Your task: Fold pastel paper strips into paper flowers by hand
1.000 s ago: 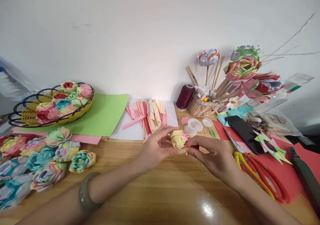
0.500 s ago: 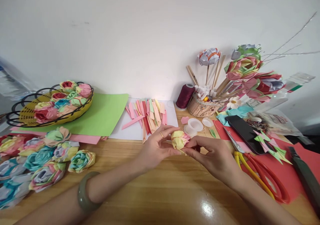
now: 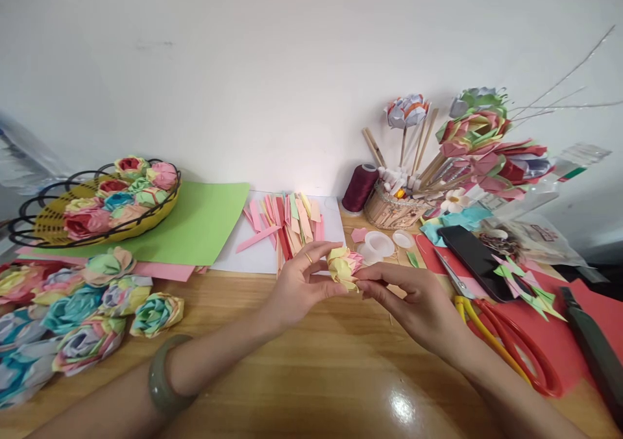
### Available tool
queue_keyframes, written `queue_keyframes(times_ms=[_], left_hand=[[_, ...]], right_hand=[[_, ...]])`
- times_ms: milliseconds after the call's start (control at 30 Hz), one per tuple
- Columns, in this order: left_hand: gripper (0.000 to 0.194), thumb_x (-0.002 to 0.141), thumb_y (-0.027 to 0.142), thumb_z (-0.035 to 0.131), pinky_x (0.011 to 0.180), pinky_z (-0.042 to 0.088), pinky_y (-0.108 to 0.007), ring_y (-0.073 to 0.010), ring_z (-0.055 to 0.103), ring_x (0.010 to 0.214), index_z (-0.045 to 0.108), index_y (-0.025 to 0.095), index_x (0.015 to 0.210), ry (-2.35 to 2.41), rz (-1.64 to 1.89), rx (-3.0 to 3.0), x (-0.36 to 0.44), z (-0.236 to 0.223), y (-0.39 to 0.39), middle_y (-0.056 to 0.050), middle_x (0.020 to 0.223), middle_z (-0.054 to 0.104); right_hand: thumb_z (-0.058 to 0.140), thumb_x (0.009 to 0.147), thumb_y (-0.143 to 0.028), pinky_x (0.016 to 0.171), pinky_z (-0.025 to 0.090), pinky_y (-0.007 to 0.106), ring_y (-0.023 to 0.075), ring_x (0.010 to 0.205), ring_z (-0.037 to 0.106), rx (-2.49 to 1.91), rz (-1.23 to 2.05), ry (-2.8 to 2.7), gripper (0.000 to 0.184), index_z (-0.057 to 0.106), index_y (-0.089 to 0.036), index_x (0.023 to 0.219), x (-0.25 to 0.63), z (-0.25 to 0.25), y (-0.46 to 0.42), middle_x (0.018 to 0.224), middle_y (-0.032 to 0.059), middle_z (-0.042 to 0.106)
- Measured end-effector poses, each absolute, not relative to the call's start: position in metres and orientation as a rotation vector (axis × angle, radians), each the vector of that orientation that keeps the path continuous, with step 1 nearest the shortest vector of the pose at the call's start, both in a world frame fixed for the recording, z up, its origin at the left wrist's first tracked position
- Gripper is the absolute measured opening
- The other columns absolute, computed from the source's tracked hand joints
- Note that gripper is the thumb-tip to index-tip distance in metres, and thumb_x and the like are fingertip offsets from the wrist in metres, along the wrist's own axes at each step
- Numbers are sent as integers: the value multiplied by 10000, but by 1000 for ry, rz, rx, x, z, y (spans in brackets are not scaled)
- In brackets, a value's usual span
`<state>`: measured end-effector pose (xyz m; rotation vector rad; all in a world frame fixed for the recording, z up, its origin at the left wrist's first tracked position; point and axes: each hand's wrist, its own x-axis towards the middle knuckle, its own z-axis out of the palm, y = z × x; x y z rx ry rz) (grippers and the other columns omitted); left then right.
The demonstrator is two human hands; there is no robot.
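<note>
Above the wooden table, a small yellow and pink paper flower (image 3: 343, 267) is held between my two hands. My left hand (image 3: 302, 284), with a ring on one finger, grips its left side between thumb and fingers. Thumb and index finger of my right hand (image 3: 407, 297) pinch the lower right edge of the petals; the other fingers curl out of sight. Just behind lie folded paper strips (image 3: 293, 221) on a white sheet (image 3: 228, 257) and translucent round tubs (image 3: 378, 247).
At left are a yellow basket (image 3: 124, 231) of paper flowers and more loose flowers (image 3: 90, 345). At right stand a dark red thread spool (image 3: 360, 189) and a decorated holder (image 3: 394, 210) with sticks and flowers. Nearer lie a phone (image 3: 474, 260) and red-and-yellow-handled scissors (image 3: 518, 348).
The flower has moved slightly left and turned a little, so more of its pink petals show. Both hands have kept hold of it.
</note>
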<state>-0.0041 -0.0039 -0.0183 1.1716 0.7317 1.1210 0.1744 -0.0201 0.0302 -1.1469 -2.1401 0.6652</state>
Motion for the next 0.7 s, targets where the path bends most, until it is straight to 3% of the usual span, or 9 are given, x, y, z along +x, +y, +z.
queue_keyframes(times_ms=[500, 700], left_hand=[[494, 622, 196, 718, 813, 482, -290, -156, 538, 934, 578, 300, 1084, 636, 1036, 1295, -5, -16, -7, -22, 1113, 458], [487, 590, 190, 735, 796, 495, -298, -157, 549, 915, 579, 248, 1048, 720, 1056, 1189, -4, -16, -6, -31, 1115, 456]], right_hand=[[552, 766, -151, 459, 379, 185, 85, 521, 482, -1173, 671, -2166, 114, 567, -172, 654, 171, 35, -24, 586, -26, 562], [481, 833, -138, 570, 426, 216, 108, 634, 545, -1072, 485, -2267, 102, 563, -173, 784, 171, 33, -22, 710, 8, 602]])
